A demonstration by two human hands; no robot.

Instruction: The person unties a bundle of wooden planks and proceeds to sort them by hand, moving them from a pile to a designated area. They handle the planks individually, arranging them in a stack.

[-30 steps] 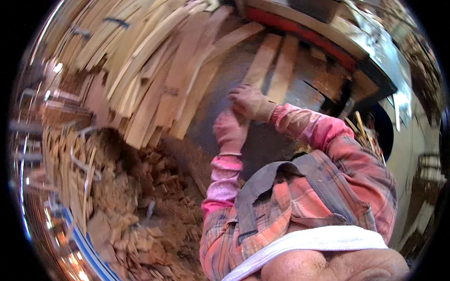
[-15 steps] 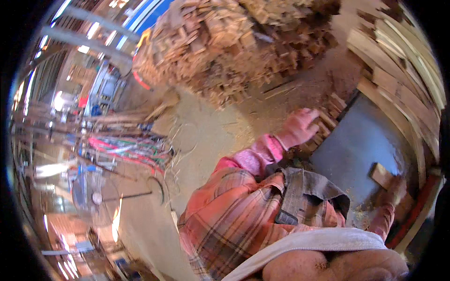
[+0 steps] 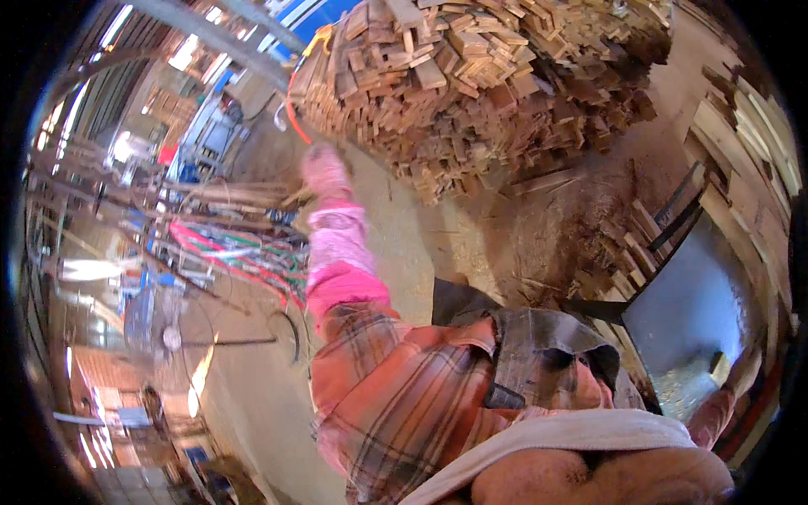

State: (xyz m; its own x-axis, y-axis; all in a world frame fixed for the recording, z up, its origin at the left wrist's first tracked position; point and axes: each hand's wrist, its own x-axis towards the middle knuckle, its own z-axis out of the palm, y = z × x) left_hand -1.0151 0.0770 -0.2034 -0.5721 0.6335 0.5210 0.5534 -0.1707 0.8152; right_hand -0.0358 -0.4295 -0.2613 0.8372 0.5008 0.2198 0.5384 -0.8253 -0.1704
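My left hand is stretched far out to the left, over the floor near the large pile of wood offcuts. It is smeared by motion, so its fingers and anything in them are not clear. A pink cuff and a plaid sleeve cover that arm. At the lower right my right hand is closed on a small wood block. The block is just over the smooth grey metal table, where sawdust lies at the near end. Part of the right hand is in shadow.
Short wood pieces lie stacked beside the table's left edge. Long boards line the far right. A bundle of coloured straps or cords and a standing fan are on the left.
My left hand has swung from beside the table and its wood pieces far out to the left. The right hand and block appear lower and farther right as the view shifted.
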